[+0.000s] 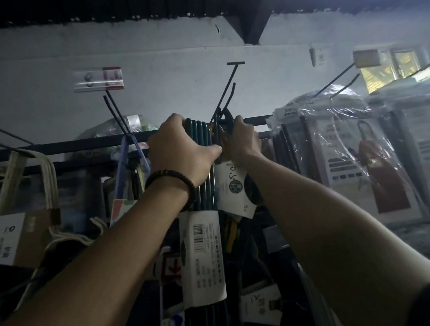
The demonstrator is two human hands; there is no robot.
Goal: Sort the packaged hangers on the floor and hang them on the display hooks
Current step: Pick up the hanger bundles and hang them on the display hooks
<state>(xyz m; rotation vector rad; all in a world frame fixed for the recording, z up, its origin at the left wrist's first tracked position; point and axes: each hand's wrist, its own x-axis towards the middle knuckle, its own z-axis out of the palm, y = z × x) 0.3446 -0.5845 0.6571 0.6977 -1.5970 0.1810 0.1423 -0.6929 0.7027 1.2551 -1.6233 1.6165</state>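
A pack of dark green hangers point(206, 197) with a white barcode sleeve point(201, 257) hangs in front of me at the rail. My left hand point(179, 150) grips the curved tops of this pack, fingers wrapped over them. My right hand point(243, 141) holds the hook ends of a second hanger set with a white tag point(233, 187), right at the base of the black display hook point(224, 94). The hook's wire rises up and toward me, ending in a short crossbar. How far the hangers sit on the hook is hidden by my fingers.
A black rail point(77, 143) runs across the wall. White hangers with a cardboard sleeve point(20, 237) hang at left, and a blue hanger pack point(128, 167) beside them. Plastic-wrapped packs point(359, 160) crowd the right hooks. A price tag point(98, 79) sits on the left hook.
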